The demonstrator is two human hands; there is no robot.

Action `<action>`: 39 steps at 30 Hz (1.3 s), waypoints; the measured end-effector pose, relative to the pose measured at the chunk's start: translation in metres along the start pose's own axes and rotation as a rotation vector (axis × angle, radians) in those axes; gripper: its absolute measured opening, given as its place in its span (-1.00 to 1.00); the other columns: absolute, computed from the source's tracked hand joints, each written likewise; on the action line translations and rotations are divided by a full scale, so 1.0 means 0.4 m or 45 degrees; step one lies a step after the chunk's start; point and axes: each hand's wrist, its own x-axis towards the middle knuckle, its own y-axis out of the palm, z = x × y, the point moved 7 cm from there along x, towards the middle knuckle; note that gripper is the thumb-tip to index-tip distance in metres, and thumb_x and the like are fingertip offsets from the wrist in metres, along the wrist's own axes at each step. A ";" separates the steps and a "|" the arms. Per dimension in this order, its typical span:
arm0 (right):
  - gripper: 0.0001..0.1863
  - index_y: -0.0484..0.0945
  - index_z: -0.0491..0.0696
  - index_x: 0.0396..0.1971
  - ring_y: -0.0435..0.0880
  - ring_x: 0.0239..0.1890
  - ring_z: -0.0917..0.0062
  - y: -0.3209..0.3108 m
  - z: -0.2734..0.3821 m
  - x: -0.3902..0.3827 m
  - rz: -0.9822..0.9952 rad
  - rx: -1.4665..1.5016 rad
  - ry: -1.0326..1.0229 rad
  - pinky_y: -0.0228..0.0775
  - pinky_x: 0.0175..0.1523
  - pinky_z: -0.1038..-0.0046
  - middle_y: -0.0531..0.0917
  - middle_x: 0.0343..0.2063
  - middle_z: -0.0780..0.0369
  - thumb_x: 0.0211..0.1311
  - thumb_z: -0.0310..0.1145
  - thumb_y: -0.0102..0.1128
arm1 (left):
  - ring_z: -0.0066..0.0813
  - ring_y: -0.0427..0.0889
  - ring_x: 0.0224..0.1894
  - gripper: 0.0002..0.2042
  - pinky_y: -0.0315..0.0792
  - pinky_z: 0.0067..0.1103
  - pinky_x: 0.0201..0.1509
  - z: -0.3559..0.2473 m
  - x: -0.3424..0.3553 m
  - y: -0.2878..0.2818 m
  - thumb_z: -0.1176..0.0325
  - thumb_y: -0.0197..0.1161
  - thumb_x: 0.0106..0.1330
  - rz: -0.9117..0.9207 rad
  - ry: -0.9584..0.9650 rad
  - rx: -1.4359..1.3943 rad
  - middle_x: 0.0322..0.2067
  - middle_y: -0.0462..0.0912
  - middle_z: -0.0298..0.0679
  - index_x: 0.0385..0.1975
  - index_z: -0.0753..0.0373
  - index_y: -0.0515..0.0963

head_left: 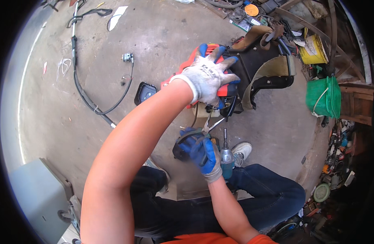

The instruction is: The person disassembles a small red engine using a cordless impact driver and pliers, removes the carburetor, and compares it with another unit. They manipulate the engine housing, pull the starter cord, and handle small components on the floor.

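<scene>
My left hand (207, 77), in a grey-and-blue work glove, lies flat with fingers spread on top of a red small engine unit (183, 67) that rests on the concrete floor. Black backpack padding with tan straps (262, 71) is attached to the engine on its right. My right hand (204, 154), also gloved, grips a pair of pliers (207, 128) whose metal jaws point up toward the engine's underside. A teal power screwdriver (226, 156) stands just right of that hand, beside my white shoe (242, 150).
A black cover part (145, 92) lies left of the engine. A long black shaft with cable (83, 87) runs across the floor at the left. A green bucket (323, 97) and yellow container (313, 51) stand at the right. A grey box (36, 195) sits bottom left.
</scene>
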 end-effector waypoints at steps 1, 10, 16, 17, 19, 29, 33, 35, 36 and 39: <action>-0.40 0.31 -0.20 0.26 0.29 0.37 0.13 0.013 -0.011 -0.006 -0.022 0.096 0.048 0.04 0.43 -0.05 0.39 0.25 0.00 0.45 -0.03 -0.07 | 0.15 0.00 0.47 -0.12 0.01 0.27 0.33 -0.001 0.002 -0.002 -0.02 0.50 -0.25 0.007 -0.010 0.001 0.43 0.11 -0.13 0.28 -0.21 0.39; -0.48 0.43 -0.08 0.21 0.16 0.43 0.10 0.018 -0.102 -0.027 -0.031 0.680 0.156 -0.15 0.47 -0.20 0.40 0.27 0.07 0.41 -0.06 -0.03 | 0.10 0.00 0.48 -0.25 -0.14 0.25 0.37 -0.002 -0.020 0.010 -0.04 0.42 -0.06 -0.030 -0.092 -0.015 0.43 0.14 -0.21 0.28 -0.24 0.41; -0.32 0.30 -0.03 0.32 -0.04 0.51 0.19 0.088 -0.001 0.005 0.065 0.438 -0.209 -0.27 0.49 -0.19 0.16 0.42 0.14 0.24 -0.09 0.18 | 0.12 -0.01 0.48 -0.24 -0.07 0.27 0.37 -0.008 -0.019 0.001 0.00 0.43 -0.05 -0.001 -0.108 -0.045 0.43 0.12 -0.19 0.29 -0.24 0.39; -0.34 0.33 -0.02 0.29 -0.05 0.51 0.19 0.086 0.018 0.003 0.056 0.358 -0.268 -0.29 0.50 -0.19 0.14 0.43 0.14 0.21 -0.10 0.19 | 0.13 -0.01 0.47 -0.23 -0.06 0.27 0.37 -0.009 -0.020 0.001 0.00 0.43 -0.06 -0.006 -0.114 -0.039 0.43 0.11 -0.19 0.30 -0.24 0.39; -0.42 0.45 0.00 0.18 -0.06 0.51 0.17 0.088 0.060 -0.003 0.035 0.190 -0.384 -0.32 0.50 -0.20 0.14 0.43 0.11 0.16 -0.10 0.20 | 0.14 -0.01 0.47 -0.22 -0.05 0.26 0.38 -0.009 -0.020 0.000 0.00 0.45 -0.08 -0.016 -0.126 -0.031 0.44 0.10 -0.18 0.30 -0.24 0.39; -0.45 0.40 -0.11 0.17 0.23 0.42 0.14 0.174 0.275 -0.042 0.129 -0.121 -0.630 -0.25 0.50 -0.19 0.37 0.29 0.04 0.20 -0.19 0.13 | 0.19 0.02 0.45 -0.20 -0.05 0.25 0.38 -0.010 -0.016 0.014 -0.04 0.45 -0.11 -0.031 -0.131 0.002 0.44 0.11 -0.18 0.29 -0.25 0.39; -0.64 0.51 -0.17 0.02 0.66 0.00 0.38 0.024 0.202 -0.055 -0.046 0.133 -0.642 0.29 0.29 -0.13 0.61 0.00 0.20 0.31 -0.30 0.07 | 0.20 0.02 0.45 -0.21 -0.07 0.30 0.35 -0.012 -0.012 0.009 -0.07 0.44 -0.10 -0.024 -0.119 -0.006 0.43 0.12 -0.17 0.28 -0.25 0.39; -0.65 0.47 -0.18 0.04 0.60 0.07 0.37 0.017 0.168 -0.076 -0.189 -0.053 -0.407 0.36 0.25 -0.02 0.59 -0.04 0.17 0.37 -0.30 0.10 | 0.20 0.02 0.45 -0.21 -0.08 0.32 0.35 -0.011 -0.012 0.012 -0.08 0.43 -0.10 -0.027 -0.122 -0.015 0.43 0.12 -0.16 0.28 -0.25 0.39; -0.66 0.49 -0.21 0.02 0.60 0.08 0.36 0.032 0.163 -0.082 -0.234 -0.268 -0.267 0.40 0.23 0.01 0.58 -0.02 0.16 0.37 -0.31 0.10 | 0.20 0.03 0.45 -0.21 -0.08 0.32 0.34 -0.010 -0.010 0.013 -0.08 0.43 -0.10 -0.039 -0.123 -0.014 0.43 0.12 -0.16 0.28 -0.25 0.39; -0.70 0.55 -0.28 -0.07 0.57 0.12 0.28 -0.019 0.085 -0.095 -0.321 -0.360 0.132 0.45 0.22 0.08 0.50 0.09 0.07 0.28 -0.42 0.14 | 0.20 0.00 0.46 -0.22 -0.06 0.31 0.35 -0.009 -0.013 0.009 -0.07 0.43 -0.08 -0.006 -0.130 -0.012 0.43 0.11 -0.16 0.29 -0.24 0.38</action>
